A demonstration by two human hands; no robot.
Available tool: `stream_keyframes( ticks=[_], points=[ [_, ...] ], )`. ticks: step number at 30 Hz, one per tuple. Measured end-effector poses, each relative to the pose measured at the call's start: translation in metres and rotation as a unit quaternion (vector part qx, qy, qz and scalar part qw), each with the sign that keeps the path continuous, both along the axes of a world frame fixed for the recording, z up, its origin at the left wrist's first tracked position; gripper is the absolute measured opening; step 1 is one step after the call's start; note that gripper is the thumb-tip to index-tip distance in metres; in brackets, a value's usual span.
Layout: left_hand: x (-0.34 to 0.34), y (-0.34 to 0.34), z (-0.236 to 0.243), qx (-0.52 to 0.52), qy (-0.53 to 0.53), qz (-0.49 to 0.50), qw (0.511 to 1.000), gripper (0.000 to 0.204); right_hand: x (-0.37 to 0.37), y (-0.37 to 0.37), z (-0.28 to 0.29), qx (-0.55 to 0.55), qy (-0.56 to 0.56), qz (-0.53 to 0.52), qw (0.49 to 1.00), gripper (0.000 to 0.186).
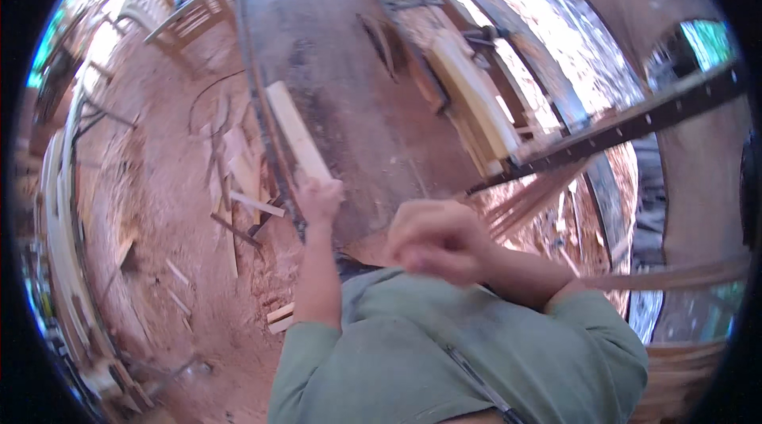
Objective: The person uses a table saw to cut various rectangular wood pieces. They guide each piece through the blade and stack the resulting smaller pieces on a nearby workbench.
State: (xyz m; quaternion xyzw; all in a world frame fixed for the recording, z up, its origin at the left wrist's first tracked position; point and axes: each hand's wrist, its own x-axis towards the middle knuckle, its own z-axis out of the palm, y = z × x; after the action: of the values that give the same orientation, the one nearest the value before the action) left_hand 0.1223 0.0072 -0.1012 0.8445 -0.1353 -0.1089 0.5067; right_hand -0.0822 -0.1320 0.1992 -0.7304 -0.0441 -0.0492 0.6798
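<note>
My left hand (319,198) is closed round the near end of a pale, squared wooden board (298,134). The board points away from me along the left edge of a dark, dusty workbench top (357,90). In front of my chest, over the bench's near end, my right hand (440,241) is raised with its fingers curled. It is blurred, and whatever it may hold is hidden.
Yellowish timber (460,82) lies along the bench's right side by a dark metal rail (627,122) with evenly spaced marks. Wood offcuts (246,178) litter the reddish floor on the left. Plastic chairs (190,19) stand at the far left, and long planks (63,210) lie nearer.
</note>
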Motion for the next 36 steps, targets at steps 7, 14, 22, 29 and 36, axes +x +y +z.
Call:
stream_keyframes(
  ticks=[7,14,22,29,36],
  points=[
    [0.046,-0.013,0.009,0.234,-0.401,-0.020,0.885,0.065,-0.042,0.008,0.098,0.200,-0.433,-0.003,0.879,0.026],
    [-0.118,-0.208,0.090,-0.080,-0.105,-0.198,0.971,0.035,-0.089,-0.004,0.105,0.331,-0.446,-0.190,0.810,0.029],
    [-0.192,-0.360,0.088,0.165,-0.247,-0.280,0.913,0.040,-0.179,-0.092,0.023,0.012,-0.021,0.001,1.000,0.019],
    [-0.189,-0.263,0.105,-0.048,-0.217,-0.240,0.945,0.016,-0.167,-0.125,-0.130,0.085,0.124,-0.493,0.857,0.025],
    [-0.197,-0.144,0.118,-0.152,-0.135,-0.232,0.951,0.019,-0.140,-0.116,-0.209,0.423,0.330,-0.348,0.769,0.046]
  ],
)
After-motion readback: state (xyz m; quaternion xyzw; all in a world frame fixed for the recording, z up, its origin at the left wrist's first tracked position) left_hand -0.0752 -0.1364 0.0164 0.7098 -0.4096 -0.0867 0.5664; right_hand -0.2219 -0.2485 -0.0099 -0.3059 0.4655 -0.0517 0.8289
